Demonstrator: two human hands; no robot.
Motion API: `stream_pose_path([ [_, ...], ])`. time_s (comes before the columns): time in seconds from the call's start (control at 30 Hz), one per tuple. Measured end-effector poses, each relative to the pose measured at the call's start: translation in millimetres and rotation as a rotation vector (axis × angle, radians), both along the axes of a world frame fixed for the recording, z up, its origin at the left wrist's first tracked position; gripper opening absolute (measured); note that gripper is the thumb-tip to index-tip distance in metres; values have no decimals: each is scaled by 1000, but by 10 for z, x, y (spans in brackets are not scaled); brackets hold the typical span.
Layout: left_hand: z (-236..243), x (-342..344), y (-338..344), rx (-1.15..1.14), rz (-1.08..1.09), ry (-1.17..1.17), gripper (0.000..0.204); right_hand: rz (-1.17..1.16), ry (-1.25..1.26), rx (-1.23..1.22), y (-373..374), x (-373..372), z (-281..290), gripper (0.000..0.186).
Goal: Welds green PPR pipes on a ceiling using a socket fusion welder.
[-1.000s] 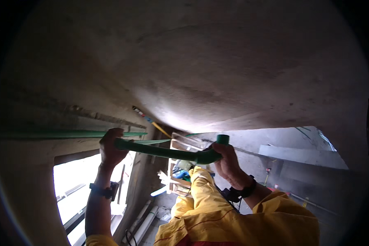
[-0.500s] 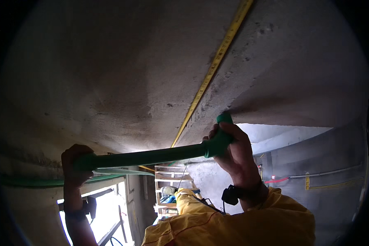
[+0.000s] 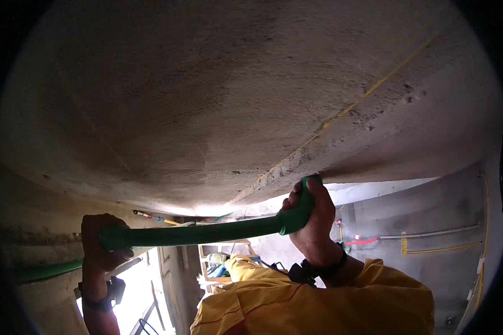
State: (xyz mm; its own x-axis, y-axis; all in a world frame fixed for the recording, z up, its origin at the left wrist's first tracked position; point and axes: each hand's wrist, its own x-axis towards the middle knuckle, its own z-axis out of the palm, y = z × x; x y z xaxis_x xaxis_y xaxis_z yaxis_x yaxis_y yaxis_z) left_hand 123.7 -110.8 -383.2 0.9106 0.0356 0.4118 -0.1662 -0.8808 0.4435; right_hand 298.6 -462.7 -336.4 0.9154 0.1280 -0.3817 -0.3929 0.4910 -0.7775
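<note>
1. From where I stand, the step in hand looks like steadying the long, green, round plastic pipe (image 3: 204, 233) overhead, beneath the rough grey concrete ceiling (image 3: 207, 128). I'd judge it goes best with both ends supported evenly and the wrists firm.
2. The green plastic elbow fitting (image 3: 297, 216) at the right end deserves most care: its short upper arm should stay pointed up, without the pipe rolling. The thin yellow line (image 3: 352, 104) across the ceiling may serve as a sighting guide.
3. The pipe spans left to right between the person's two bare hands. The left grip (image 3: 101, 241) is closed around its left end.
4. The right grip (image 3: 314, 228) is curled around the elbow fitting, fingers on its far-left side, the upper end showing just above the hand.
5. That upper end is near the ceiling; I cannot tell whether they touch.
</note>
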Motion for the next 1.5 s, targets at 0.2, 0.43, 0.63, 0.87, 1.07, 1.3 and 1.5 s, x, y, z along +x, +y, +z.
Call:
stream_pose_path([
  [0.2,-180,-6,119,-56,-24,85,57,19,11,27,-31,17,-123,24],
  [0.43,-218,138,46,-67,-17,-49,45,34,-38,33,-26,3,-164,26],
  [0.63,-51,201,-51,-69,5,-30,36,15,-41,47,26,-19,-112,28],
  [0.87,40,239,-47,-14,-26,-25,36,64,-19,58,-4,-13,-97,29],
  [1.07,-78,190,-29,-9,-31,14,38,75,0,58,-33,-47,-90,30],
  [1.3,6,-33,-229,-402,164,-125,50,127,-39,113,-15,-1,-123,31],
  [1.5,193,333,-138,-323,-146,-30,43,46,-117,-20,-14,4,-47,32],
])
